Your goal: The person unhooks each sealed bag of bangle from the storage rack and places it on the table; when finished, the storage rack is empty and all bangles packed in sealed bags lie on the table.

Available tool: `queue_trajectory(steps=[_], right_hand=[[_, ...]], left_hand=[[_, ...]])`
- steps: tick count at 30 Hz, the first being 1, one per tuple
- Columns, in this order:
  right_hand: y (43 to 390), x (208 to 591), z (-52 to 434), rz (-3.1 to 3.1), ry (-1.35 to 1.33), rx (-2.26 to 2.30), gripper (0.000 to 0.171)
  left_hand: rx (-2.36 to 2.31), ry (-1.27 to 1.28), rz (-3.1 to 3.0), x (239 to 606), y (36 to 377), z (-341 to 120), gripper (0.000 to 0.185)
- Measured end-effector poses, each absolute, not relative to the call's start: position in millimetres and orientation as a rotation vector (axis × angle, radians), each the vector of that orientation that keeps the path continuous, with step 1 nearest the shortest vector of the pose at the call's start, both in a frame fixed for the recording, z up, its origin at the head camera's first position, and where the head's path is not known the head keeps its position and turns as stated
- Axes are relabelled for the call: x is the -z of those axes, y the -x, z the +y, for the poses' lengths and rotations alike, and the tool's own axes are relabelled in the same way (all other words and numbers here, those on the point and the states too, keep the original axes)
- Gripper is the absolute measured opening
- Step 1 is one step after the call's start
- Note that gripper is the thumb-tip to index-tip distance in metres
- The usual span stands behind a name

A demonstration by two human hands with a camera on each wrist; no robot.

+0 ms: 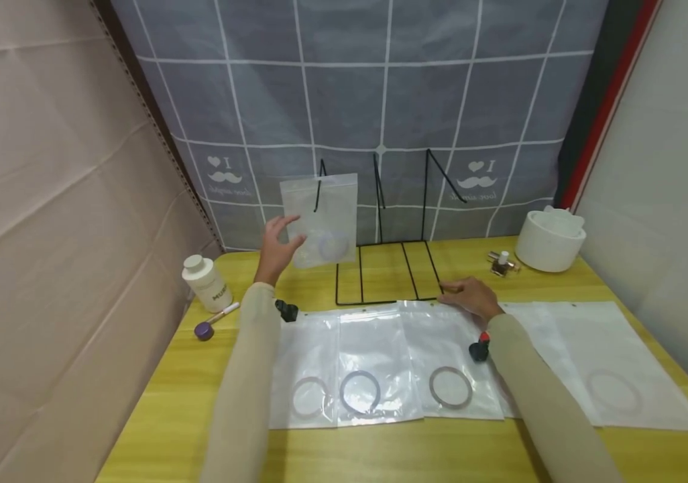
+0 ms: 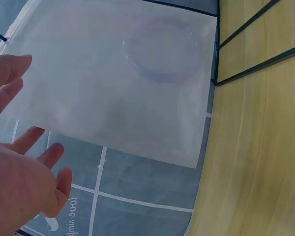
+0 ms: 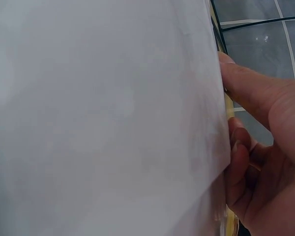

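The left grip [image 1: 276, 243] is released, fingers spread and straight, just beside the left edge of a frosted plastic bag [image 1: 322, 220] that hangs on the leftmost prong of the black wire rack [image 1: 385, 268]; whether the fingertips touch the bag cannot be told; in the left wrist view the fingers [image 2: 10, 78] lie close to the bag's edge and a pale ring [image 2: 162, 48] shows through the bag near its lower end. The right grip [image 1: 472, 296] rests flat on the yellow wooden surface [image 1: 157, 416], fingers extended over the top edge of a clear bag [image 1: 454, 359] at the rack's front right corner; in the right wrist view the thumb [image 3: 250, 86] and a bent finger lie at that bag's edge, and whether they pinch it cannot be told. The hanging bag sits at about 11 o'clock from the row of flat bags; each of those holds a ring. A white bottle [image 1: 206, 282] stands at 9 o'clock of the rack, a purple-capped stick [image 1: 214, 320] just in front of it; a white round pot [image 1: 550, 240] stands at 3 o'clock, a small nail-polish bottle [image 1: 503, 263] beside it; a larger white bag [image 1: 609, 362] lies at 4 o'clock.
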State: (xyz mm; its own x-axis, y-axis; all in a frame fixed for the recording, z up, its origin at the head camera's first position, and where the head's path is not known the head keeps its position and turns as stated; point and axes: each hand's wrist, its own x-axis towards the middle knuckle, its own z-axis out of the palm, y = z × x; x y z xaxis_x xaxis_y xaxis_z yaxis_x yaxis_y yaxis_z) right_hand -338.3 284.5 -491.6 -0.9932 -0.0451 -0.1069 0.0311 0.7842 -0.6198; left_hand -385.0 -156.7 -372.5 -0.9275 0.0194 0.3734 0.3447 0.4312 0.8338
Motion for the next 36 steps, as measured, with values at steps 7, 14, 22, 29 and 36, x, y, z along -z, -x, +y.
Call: queue_trajectory(steps=[7, 14, 22, 29, 36], right_hand=[[337.4, 492.7, 282.6, 2.829, 0.013, 1.025, 0.063], [338.5, 488.9, 284.2, 2.835, 0.009, 0.989, 0.065], [337.6, 488.3, 282.7, 2.823, 0.010, 1.014, 0.065], [336.9, 486.6, 282.1, 2.827, 0.010, 1.011, 0.063], [338.3, 489.9, 283.9, 2.833, 0.016, 0.986, 0.065]], left_hand=[[1.671, 0.379, -2.309, 359.7, 394.1, -154.6, 0.047], [1.690, 0.409, -2.351, 353.1, 391.2, -152.7, 0.046], [1.679, 0.360, -2.330, 355.5, 390.2, -150.8, 0.045], [1.775, 0.377, -2.283, 357.8, 385.7, -149.3, 0.053], [1.772, 0.407, -2.240, 362.3, 374.3, -154.0, 0.054]])
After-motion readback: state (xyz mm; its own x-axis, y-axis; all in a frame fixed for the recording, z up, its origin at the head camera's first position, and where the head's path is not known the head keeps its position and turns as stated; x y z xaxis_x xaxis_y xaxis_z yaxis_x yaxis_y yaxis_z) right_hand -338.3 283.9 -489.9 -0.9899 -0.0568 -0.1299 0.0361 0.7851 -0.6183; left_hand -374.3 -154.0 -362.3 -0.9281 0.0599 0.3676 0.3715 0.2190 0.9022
